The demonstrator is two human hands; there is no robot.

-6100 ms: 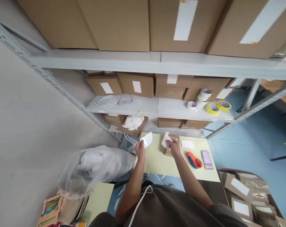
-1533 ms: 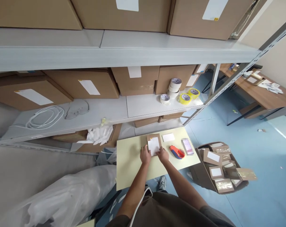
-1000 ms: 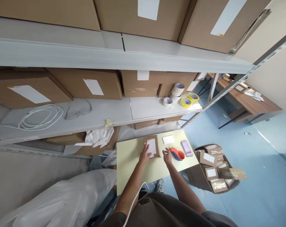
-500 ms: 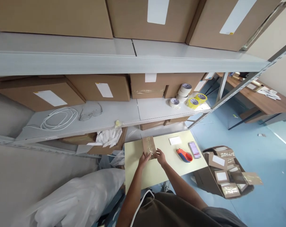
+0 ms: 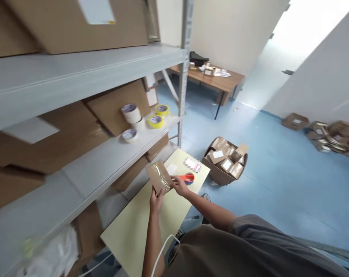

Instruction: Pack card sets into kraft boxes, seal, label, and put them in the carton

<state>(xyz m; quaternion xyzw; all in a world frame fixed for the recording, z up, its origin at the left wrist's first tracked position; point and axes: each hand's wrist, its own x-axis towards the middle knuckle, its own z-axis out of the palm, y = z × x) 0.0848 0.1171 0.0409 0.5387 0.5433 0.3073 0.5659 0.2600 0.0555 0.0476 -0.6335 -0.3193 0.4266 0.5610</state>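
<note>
A small cardboard box (image 5: 157,174) with shiny clear tape across its face is held above the cream tabletop (image 5: 134,220), tilted towards me. My left hand (image 5: 156,198) grips its near lower edge, the thumb lying on the face. At the box's right edge, my right hand (image 5: 178,184) has its fingers closed on the side. Just beyond that hand lies a red and blue tape dispenser (image 5: 188,178). A white card (image 5: 171,169) shows partly behind the box, and a blurred-out item (image 5: 192,164) lies near the table's far corner.
A large carton (image 5: 217,175) full of small taped boxes stands on the floor past the table. Grey shelving (image 5: 105,163) runs along the left, holding big cartons, white tape rolls (image 5: 131,112) and yellow tape rolls (image 5: 156,121). A brown desk (image 5: 226,81) stands behind.
My view has swung to the right, towards the floor carton and the desk. The small box has come up off the tabletop, with both hands still on it.
</note>
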